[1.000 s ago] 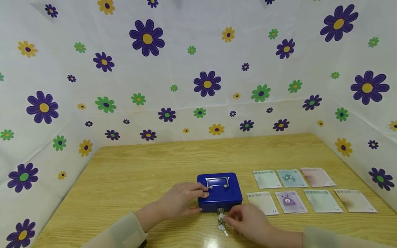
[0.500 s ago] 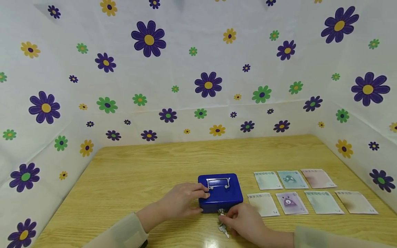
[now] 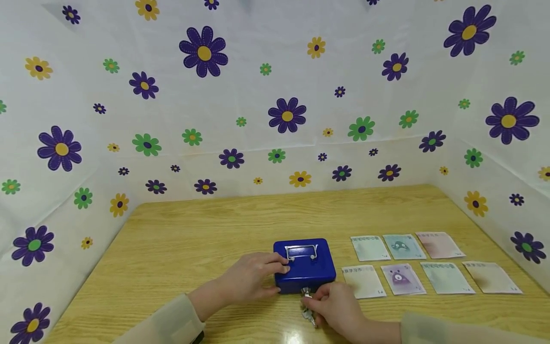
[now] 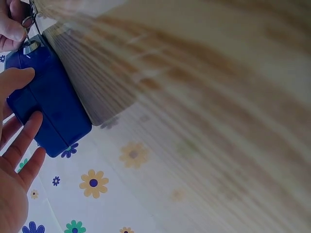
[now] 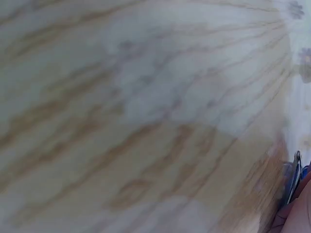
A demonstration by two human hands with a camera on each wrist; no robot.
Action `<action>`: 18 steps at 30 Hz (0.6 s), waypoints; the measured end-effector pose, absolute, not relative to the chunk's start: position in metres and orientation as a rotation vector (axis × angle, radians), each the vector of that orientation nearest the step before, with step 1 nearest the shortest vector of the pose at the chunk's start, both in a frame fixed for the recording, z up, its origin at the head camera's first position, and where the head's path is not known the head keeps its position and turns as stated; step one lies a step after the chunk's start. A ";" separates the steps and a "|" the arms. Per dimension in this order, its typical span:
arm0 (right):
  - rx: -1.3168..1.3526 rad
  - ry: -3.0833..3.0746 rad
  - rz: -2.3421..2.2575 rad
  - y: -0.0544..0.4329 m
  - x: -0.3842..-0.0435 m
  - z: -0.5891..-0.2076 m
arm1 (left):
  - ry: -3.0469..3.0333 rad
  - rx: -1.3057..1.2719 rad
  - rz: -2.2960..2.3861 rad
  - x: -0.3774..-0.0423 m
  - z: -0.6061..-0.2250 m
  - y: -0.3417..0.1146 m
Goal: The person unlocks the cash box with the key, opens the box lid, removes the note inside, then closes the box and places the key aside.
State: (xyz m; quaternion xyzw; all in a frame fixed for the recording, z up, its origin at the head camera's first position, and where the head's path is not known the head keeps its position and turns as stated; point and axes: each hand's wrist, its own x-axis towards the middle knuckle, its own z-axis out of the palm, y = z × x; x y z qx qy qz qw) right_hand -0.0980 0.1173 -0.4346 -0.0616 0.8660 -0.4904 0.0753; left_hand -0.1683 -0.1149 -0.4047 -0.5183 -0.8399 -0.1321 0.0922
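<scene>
A blue metal cash box (image 3: 315,272), with a wire handle (image 3: 301,247) folded on its lid, sits closed on the wooden table. My left hand (image 3: 245,278) holds it at its left side; in the left wrist view the thumb lies on the front and other fingers bend over the edges. A key stands in the silver lock (image 4: 31,47) on the box's front, and my right hand (image 3: 341,308) pinches this key between thumb and finger. From a ring (image 4: 27,21) on it hangs a second key (image 3: 308,315). The pinched key is mostly hidden by the fingers.
Several play banknotes lie in two rows right of the box, among them a purple note (image 3: 402,279) and a teal note (image 3: 404,247). Flower-printed white cloth (image 3: 249,91) walls the table (image 3: 193,229) at the back and sides.
My right hand has moved slightly left onto the key at the lock and now pinches it. The hanging key has shifted a little. Left hand, box and notes stay in place.
</scene>
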 end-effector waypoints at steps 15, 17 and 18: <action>-0.791 3.016 -0.877 0.120 -0.113 -0.430 | -2.499 -1.545 -0.427 -0.169 -0.403 -0.116; -0.845 3.042 -0.790 0.120 -0.115 -0.428 | -2.496 -1.549 -0.427 -0.169 -0.403 -0.116; -0.852 3.041 -0.772 0.119 -0.115 -0.427 | -2.495 -1.549 -0.425 -0.169 -0.404 -0.117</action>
